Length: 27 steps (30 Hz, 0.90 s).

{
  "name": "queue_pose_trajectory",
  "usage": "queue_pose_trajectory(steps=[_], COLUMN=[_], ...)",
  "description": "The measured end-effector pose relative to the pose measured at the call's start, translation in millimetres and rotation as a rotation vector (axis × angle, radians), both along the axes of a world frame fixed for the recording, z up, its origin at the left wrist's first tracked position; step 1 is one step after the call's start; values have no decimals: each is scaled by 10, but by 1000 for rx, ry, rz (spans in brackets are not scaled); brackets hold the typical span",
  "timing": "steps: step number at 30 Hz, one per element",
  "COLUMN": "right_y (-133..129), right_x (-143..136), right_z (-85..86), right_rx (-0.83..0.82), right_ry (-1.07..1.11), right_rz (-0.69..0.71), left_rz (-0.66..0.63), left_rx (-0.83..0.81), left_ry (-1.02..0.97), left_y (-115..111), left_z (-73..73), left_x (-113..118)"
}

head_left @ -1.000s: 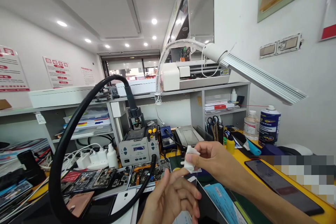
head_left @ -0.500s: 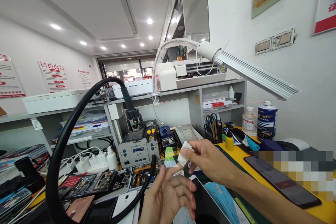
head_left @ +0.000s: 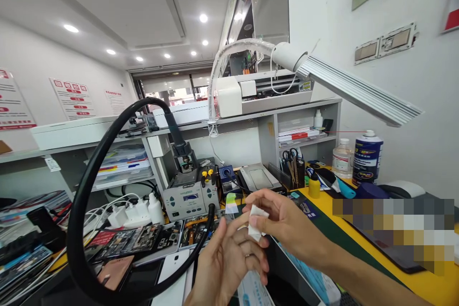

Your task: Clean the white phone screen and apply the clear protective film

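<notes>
A person's right hand (head_left: 283,220) pinches a white wipe (head_left: 257,222) between thumb and fingers at the fingertips of the left hand (head_left: 233,258), above a crowded yellow bench (head_left: 439,288). The left hand is turned palm up, its thumb apart and its fingers loosely curled, the index finger reaching toward the wipe and its tip hidden at the right hand. Below the hands lie a dark-screened tablet (head_left: 289,272), a blue packet (head_left: 328,287) along its right side and a pale printed packet (head_left: 253,289) just under the left hand. Just beyond the fingers, a green and white label (head_left: 231,202) shows near a grey station (head_left: 191,199), whose thick black hose (head_left: 79,201) loops across the left of the scene. Within the loop are circuit boards (head_left: 138,239), a rose-coloured cover (head_left: 116,271) and a white phone (head_left: 170,272), the hose crossing over the phone. To the right, a yellow bottle (head_left: 314,187) stands upright beyond the right hand, near scissors (head_left: 292,165) in a dark holder; farther back, a clear bottle (head_left: 342,160) stands just beside a blue spray can (head_left: 367,158). A lamp (head_left: 358,90) slants overhead on its curved arm.
</notes>
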State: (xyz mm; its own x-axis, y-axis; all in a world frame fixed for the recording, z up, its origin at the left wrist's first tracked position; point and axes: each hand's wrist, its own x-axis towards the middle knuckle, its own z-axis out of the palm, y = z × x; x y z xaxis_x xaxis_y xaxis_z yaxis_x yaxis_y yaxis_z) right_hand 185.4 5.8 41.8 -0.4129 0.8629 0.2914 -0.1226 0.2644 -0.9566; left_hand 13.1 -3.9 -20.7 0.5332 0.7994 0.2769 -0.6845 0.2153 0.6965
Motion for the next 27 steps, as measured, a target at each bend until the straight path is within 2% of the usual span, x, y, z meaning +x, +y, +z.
queue_pose_trajectory(steps=[2,5,10,14,19,27], right_y=[-16,-30,7,82,95,-83], right_x=[-38,-62,-27,-26,-62,-80], right_z=[-71,-121,-51,-8,-46,-133], right_rx=[-23,-18,-25,32,36,-165], right_ry=[51,69,53,-14,-26,117], right_rz=[43,34,5,-76,-162,1], left_rz=[-2,0,5,-16,-5,49], left_rx=[-3,-1,21,41,34,-44], left_ry=[-12,-16,-4,-1,-26,-42], left_y=[4,3,-18,-11,18,6], left_z=[-3,6,22,2,-21,-8], left_x=[9,14,-4,-25,-21,12])
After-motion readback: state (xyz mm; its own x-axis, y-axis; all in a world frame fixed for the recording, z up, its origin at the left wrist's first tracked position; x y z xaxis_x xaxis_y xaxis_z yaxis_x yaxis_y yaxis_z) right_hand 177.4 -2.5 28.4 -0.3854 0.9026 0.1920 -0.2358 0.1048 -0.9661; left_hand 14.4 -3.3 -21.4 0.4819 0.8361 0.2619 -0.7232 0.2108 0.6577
